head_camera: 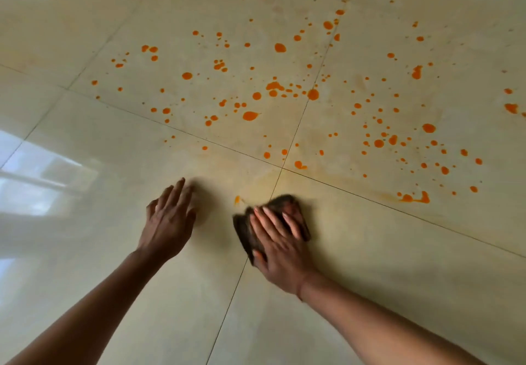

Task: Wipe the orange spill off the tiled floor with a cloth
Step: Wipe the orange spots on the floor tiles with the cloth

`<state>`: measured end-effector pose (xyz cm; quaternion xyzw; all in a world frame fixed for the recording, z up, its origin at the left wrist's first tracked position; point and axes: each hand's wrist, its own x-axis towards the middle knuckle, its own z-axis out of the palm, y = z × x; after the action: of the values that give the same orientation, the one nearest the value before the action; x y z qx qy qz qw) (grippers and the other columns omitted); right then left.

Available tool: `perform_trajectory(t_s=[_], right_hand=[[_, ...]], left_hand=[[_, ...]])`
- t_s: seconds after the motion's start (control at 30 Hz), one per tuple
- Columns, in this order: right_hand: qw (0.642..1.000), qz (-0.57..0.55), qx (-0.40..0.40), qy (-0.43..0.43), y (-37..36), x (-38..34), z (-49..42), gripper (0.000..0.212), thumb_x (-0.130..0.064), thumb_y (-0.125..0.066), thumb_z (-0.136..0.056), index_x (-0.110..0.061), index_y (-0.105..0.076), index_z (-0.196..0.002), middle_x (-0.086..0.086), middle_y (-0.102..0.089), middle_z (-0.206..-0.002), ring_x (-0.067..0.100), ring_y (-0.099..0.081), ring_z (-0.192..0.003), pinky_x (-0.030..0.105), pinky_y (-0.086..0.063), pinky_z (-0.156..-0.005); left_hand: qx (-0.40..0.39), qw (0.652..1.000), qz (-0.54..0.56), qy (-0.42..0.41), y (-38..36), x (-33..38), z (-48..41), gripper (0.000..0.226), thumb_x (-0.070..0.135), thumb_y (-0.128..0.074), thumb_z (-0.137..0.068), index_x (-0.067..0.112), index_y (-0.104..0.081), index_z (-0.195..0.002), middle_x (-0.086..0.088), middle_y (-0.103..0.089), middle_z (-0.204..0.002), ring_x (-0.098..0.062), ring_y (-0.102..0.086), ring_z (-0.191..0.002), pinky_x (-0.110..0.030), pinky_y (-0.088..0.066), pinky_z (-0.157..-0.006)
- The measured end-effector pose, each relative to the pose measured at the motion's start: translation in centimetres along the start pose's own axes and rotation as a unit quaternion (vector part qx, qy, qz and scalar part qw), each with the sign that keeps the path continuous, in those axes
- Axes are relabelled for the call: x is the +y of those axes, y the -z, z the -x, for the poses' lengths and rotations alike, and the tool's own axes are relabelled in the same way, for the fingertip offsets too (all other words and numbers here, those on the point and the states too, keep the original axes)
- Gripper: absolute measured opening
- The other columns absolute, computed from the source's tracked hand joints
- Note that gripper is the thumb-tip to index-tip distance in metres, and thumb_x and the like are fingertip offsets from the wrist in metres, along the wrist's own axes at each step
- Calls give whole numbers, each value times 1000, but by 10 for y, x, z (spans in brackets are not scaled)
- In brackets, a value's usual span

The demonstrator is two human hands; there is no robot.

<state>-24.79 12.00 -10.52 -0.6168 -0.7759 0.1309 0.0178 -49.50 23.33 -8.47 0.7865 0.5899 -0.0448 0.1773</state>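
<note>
Orange droplets of the spill (284,91) are scattered over the cream tiled floor (398,250), mostly across the far tiles. A faint orange smear runs along the grout line toward a streak (415,198) on the right. My right hand (280,248) lies flat on a dark brown cloth (244,231), pressing it to the floor just below the crossing of the grout lines. One small orange drop (237,199) sits just left of the cloth. My left hand (169,222) rests flat on the floor to the left, fingers spread, holding nothing.
A bright window reflection (37,182) glares on the glossy tiles at the left. Dark grout lines cross near the cloth (282,168).
</note>
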Motion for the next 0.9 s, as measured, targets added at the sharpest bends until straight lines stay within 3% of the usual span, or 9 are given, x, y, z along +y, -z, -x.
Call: perform_trajectory(t_s=[0.07, 0.23, 0.33, 0.43, 0.53, 0.6, 0.7, 0.8, 0.9], right_hand=[[1000, 14, 13, 10, 6, 42, 25, 68, -44, -44, -87, -16, -37, -148, 2, -36, -155, 13, -15, -147, 43, -17, -115], [974, -2, 83, -211, 22, 46, -106, 69, -44, -32, -86, -9, -39, -145, 9, -36, -154, 23, -28, -144, 46, -15, -114], [998, -9, 39, -49, -1, -27, -99, 69, -43, -39, -85, -12, -38, -147, 5, -34, -156, 20, -26, -145, 46, -16, -115], [999, 5, -1, 46, 4, 3, -25, 69, -42, -45, -84, -16, -36, -148, 2, -29, -158, 16, -23, -146, 42, -17, -115], [992, 31, 52, -112, 18, 64, -59, 66, -42, -37, -88, -12, -38, -147, 7, -36, -155, 19, -22, -145, 44, -16, -114], [977, 20, 73, -201, 23, 41, -123, 68, -42, -35, -88, -10, -36, -148, 9, -34, -155, 22, -24, -145, 45, -15, -114], [998, 12, 41, -45, -3, -46, -132, 67, -41, -39, -87, -13, -35, -149, 5, -32, -157, 20, -21, -147, 47, -15, -116], [996, 24, -31, 82, 2, -32, -53, 72, -43, -47, -85, -17, -32, -150, 1, -26, -159, 15, -20, -147, 41, -17, -116], [998, 55, -7, -18, 17, 23, -68, 68, -44, -41, -88, -14, -33, -150, 2, -24, -158, 20, -27, -145, 44, -19, -114]], left_hand=[[-5, 1000, 0, 15, 0, -8, 2, 67, 48, -23, -92, 19, -19, -152, -6, -16, -161, -30, -18, -145, -50, -25, -109], [8, 1000, -10, 0, -4, -24, 2, 61, 47, -28, -95, 19, -27, -150, -5, -20, -159, -29, -22, -144, -49, -29, -107], [29, 1000, -5, -1, -14, -28, 3, 59, 45, -28, -97, 19, -27, -150, -6, -22, -159, -30, -23, -143, -49, -26, -107], [29, 999, 2, 16, -19, -23, 6, 58, 44, -24, -99, 18, -27, -150, -5, -21, -159, -31, -22, -144, -47, -22, -109], [31, 999, 3, 24, -20, -22, 5, 58, 43, -25, -98, 19, -27, -151, -4, -20, -159, -29, -20, -145, -44, -19, -110], [38, 999, 2, 21, -22, -26, 5, 57, 41, -28, -98, 20, -27, -151, -3, -20, -160, -28, -20, -145, -43, -18, -111], [47, 999, 10, 14, -25, -29, 4, 56, 40, -28, -98, 19, -29, -150, -5, -22, -159, -29, -21, -144, -44, -20, -110], [40, 999, 27, 11, -21, -28, 5, 56, 40, -26, -99, 19, -27, -151, -5, -20, -159, -30, -20, -145, -44, -18, -112], [25, 999, 25, 14, -19, -26, 4, 56, 39, -24, -99, 18, -25, -151, -5, -17, -160, -29, -17, -146, -44, -15, -113]])
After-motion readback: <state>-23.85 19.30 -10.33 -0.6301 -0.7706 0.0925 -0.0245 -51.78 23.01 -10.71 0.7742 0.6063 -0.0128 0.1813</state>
